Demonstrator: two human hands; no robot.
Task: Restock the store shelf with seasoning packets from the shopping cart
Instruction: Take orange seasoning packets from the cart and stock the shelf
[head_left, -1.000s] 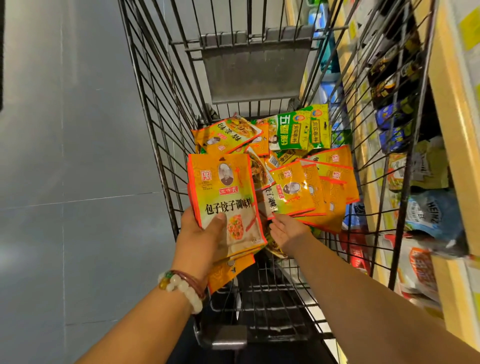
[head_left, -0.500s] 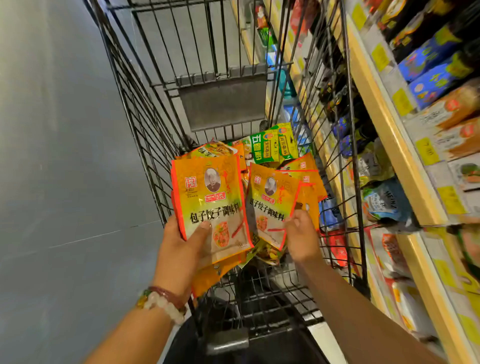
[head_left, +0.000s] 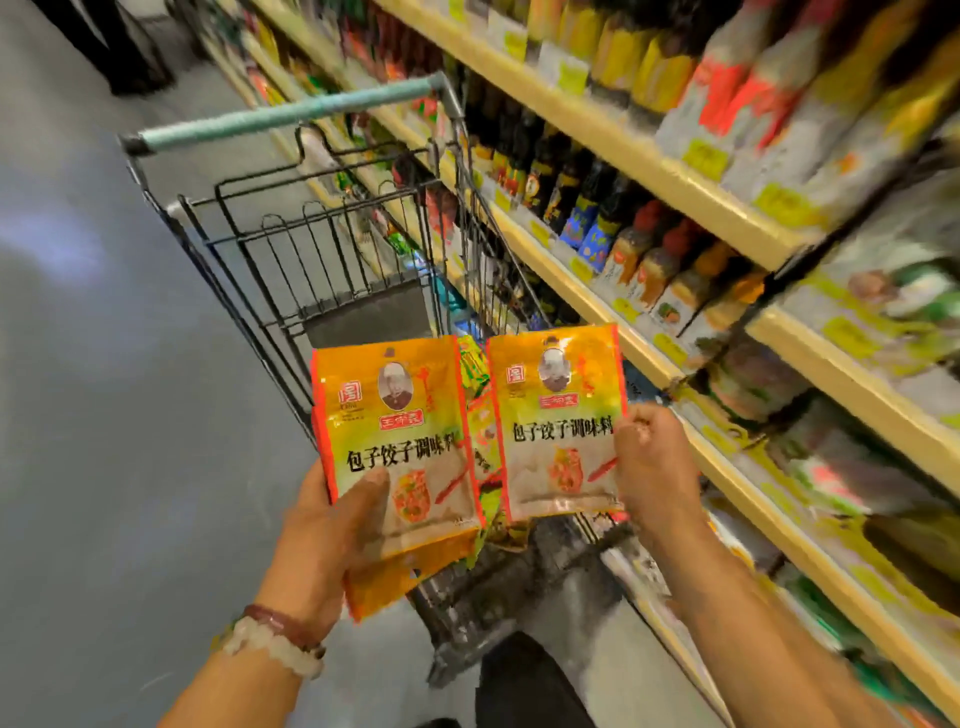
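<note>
My left hand (head_left: 332, 525) is gripping a small stack of orange-and-yellow foil seasoning packets (head_left: 397, 441), thumb curled across the front one, with further packets fanning out beneath at 6 o'clock. My right hand (head_left: 655, 462) is pinching a single matching orange packet (head_left: 558, 421) by its 3 o'clock edge, fingers curled behind it. A second ago both hands were down among the loose packets on the cart floor; now both are lifted clear, and the view is swinging up toward the yellow-edged store shelf (head_left: 613, 296) at 2 o'clock. I judge the picking step finished and the carry to the shelf beginning. The black wire shopping cart (head_left: 332, 249) with its teal handle is standing at 12 o'clock, close beside the shelf. Motion blur is smearing the dark sauce bottles (head_left: 587, 202) and price tags, so the packets' intended slot is not identifiable. The held packets are hiding the cart's remaining stock, and my stack's exact count is unclear.
</note>
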